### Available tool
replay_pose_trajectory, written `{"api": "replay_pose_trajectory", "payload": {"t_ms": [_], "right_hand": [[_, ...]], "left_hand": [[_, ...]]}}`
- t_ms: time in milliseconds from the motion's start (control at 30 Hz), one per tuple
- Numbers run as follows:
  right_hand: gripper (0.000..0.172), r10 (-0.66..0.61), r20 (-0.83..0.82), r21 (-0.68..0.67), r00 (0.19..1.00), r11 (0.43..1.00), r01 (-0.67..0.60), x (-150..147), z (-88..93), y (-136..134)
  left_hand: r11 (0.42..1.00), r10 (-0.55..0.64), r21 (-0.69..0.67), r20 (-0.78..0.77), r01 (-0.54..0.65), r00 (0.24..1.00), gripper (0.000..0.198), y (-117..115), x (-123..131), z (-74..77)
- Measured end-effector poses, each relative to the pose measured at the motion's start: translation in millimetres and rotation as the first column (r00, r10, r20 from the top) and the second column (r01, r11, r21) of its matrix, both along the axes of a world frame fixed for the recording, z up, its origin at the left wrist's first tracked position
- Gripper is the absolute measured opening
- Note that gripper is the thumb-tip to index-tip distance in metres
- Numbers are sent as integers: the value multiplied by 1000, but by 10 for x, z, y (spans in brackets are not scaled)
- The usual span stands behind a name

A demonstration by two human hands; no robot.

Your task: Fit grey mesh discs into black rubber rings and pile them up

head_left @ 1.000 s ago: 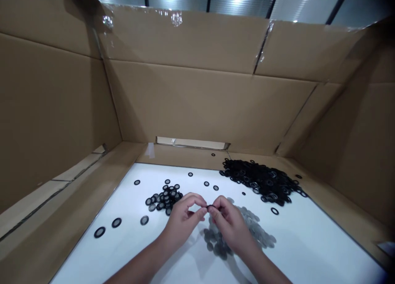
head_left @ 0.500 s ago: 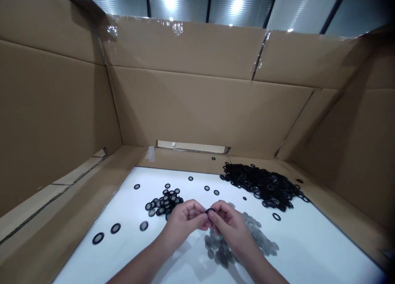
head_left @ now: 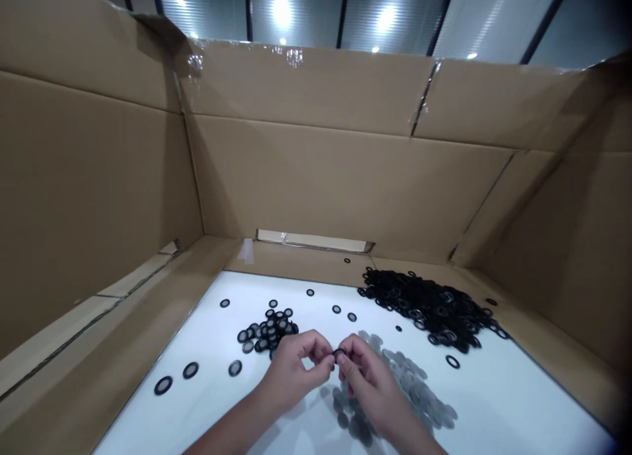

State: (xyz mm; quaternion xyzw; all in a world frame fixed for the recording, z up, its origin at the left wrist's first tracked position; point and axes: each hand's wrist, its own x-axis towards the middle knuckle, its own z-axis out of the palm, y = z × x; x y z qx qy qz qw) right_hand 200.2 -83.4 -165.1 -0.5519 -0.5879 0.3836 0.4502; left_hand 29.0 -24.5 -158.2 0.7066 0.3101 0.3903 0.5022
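Between the fingertips of both hands is a small black rubber ring (head_left: 338, 352); whether a disc sits in it I cannot make out. My left hand (head_left: 297, 368) pinches its left side, and my right hand (head_left: 369, 381) pinches its right side. Under and around my right hand lie many thin grey mesh discs (head_left: 413, 382), partly hidden by it. A heap of black rings with grey discs in them (head_left: 266, 330) lies just beyond my left hand. Everything here rests on a white board (head_left: 197, 415).
A large pile of black rings (head_left: 429, 303) lies at the back right, with a loose ring (head_left: 453, 361) in front. Several filled rings are scattered at left, among them a ringed disc (head_left: 163, 385). Tall cardboard walls (head_left: 311, 178) enclose the back and sides.
The whole view has shifted slightly, so things appear a little lower and to the right. My left fingers have opened into a rounder pinch, while both hands stay at the ring.
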Motion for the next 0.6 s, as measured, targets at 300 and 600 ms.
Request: {"api": "replay_pose_trajectory", "payload": {"t_ms": [300, 600], "right_hand": [[37, -88, 140, 47, 986, 995, 82, -71, 89, -58], [39, -8, -69, 0, 998, 1000, 8, -20, 105, -74]], "left_hand": [[992, 124, 9, 71, -125, 990, 11, -125, 32, -52], [1000, 12, 24, 12, -12, 1000, 13, -60, 7, -28]]}}
